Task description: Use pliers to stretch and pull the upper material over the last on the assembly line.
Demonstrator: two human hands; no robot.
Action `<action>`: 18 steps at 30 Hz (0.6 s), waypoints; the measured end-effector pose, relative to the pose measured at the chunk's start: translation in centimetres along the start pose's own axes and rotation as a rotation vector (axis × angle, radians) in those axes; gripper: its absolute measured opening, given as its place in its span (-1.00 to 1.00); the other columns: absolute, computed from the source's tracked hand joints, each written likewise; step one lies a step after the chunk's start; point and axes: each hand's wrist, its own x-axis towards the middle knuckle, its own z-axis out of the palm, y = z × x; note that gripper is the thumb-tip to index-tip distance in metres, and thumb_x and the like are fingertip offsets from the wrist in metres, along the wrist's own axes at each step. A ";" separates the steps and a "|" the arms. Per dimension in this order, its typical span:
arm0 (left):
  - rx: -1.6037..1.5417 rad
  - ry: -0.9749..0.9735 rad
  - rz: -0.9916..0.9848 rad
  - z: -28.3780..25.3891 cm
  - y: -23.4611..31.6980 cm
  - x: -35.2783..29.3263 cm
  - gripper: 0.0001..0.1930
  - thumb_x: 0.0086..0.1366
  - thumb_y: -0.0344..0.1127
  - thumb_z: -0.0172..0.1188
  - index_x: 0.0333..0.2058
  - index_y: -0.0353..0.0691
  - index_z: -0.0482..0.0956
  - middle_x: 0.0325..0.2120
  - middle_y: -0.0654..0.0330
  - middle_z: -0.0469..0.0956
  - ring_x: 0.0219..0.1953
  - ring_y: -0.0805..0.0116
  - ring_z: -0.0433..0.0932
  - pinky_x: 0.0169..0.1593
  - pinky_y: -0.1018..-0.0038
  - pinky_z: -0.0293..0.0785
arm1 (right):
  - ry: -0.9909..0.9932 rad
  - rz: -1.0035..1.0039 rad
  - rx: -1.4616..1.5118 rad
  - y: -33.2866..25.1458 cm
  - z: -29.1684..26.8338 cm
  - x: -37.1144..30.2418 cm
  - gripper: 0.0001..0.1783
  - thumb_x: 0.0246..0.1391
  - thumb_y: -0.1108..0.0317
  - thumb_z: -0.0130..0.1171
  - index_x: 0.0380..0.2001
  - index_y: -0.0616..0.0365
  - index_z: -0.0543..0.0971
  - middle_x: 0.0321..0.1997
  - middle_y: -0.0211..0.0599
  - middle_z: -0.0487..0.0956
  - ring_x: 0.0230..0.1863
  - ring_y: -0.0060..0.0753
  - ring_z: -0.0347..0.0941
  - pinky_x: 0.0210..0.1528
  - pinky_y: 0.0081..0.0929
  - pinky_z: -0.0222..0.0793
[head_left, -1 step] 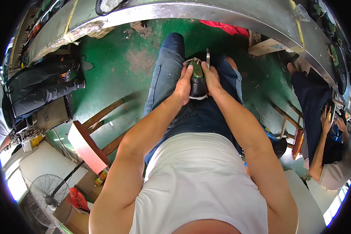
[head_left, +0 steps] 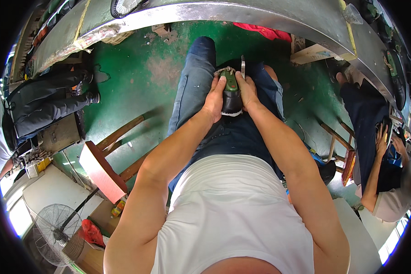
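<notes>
Over my lap I hold a black shoe upper (head_left: 231, 101) stretched on a green shoe last (head_left: 230, 82). Its end nearest me has a pale, ragged rim, and a knotted cord (head_left: 225, 70) lies at the far end. My left hand (head_left: 214, 97) is closed along the shoe's left side, thumb on top by the last. On the opposite side my right hand (head_left: 247, 93) grips it, fingers mostly hidden underneath. A slim metal tool (head_left: 243, 66) sticks up beside the right fingers; whether they hold it, I cannot tell.
A metal-edged workbench (head_left: 242, 13) curves across ahead, bearing a shoe (head_left: 124, 6) and more at the right. A red-topped stool (head_left: 102, 169) and a fan (head_left: 57, 233) are at left. People sit at both sides; the right one's hand (head_left: 382, 139) holds something dark.
</notes>
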 end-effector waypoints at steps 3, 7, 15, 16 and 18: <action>0.023 -0.058 0.038 0.9 0.3 0.2 -0.24 0.46 0.16 -0.07 0.47 0.10 -0.17 0.36 0.08 0.16 0.32 0.13 0.29 0.28 0.15 0.34 | 0.030 -0.112 0.072 2.3 -0.5 2.1 -0.27 0.20 -0.22 0.05 0.00 0.36 0.49 0.03 0.17 0.55 0.07 0.03 0.51 0.11 -0.21 0.39; 0.108 -0.074 0.100 1.6 1.0 -1.7 -0.16 0.44 0.21 -0.06 0.48 0.00 -0.24 0.42 -0.02 0.00 0.43 0.13 0.06 0.40 0.28 0.09 | 0.050 -0.239 0.110 1.3 -0.6 0.8 -0.32 0.21 -0.20 0.07 -0.06 0.33 0.52 -0.02 0.13 0.57 0.04 0.01 0.52 0.09 -0.19 0.36; 1.265 -0.240 1.355 8.4 2.8 -9.7 0.31 -0.04 0.18 0.47 0.41 -0.42 -0.23 0.41 -0.40 -0.40 0.45 -0.41 -0.55 0.36 -0.31 -0.53 | -0.646 -0.166 0.678 -8.0 -9.8 -7.9 -0.62 0.32 0.15 0.12 -0.01 0.25 0.53 -0.14 -0.25 0.64 -0.15 -0.43 0.61 -0.10 -0.41 0.55; 1.348 -0.277 1.482 8.9 3.0 -9.8 0.12 -0.03 0.08 0.45 0.38 -0.21 -0.02 0.41 -0.33 -0.27 0.45 -0.41 -0.42 0.37 -0.33 -0.42 | -0.682 -0.202 0.636 -9.9 -10.9 -10.7 -0.65 0.32 0.17 0.11 -0.02 0.23 0.54 -0.14 -0.26 0.64 -0.14 -0.42 0.61 -0.10 -0.41 0.56; 1.612 -0.255 1.863 10.2 3.9 -9.3 -0.32 -0.06 -0.20 0.38 0.13 0.20 0.47 0.37 -0.14 0.02 0.44 -0.33 -0.10 0.35 -0.35 -0.17 | -0.714 -0.253 0.595 -11.1 -12.2 -14.1 -0.67 0.32 0.20 0.10 -0.02 0.21 0.54 -0.14 -0.27 0.64 -0.13 -0.40 0.61 -0.10 -0.42 0.56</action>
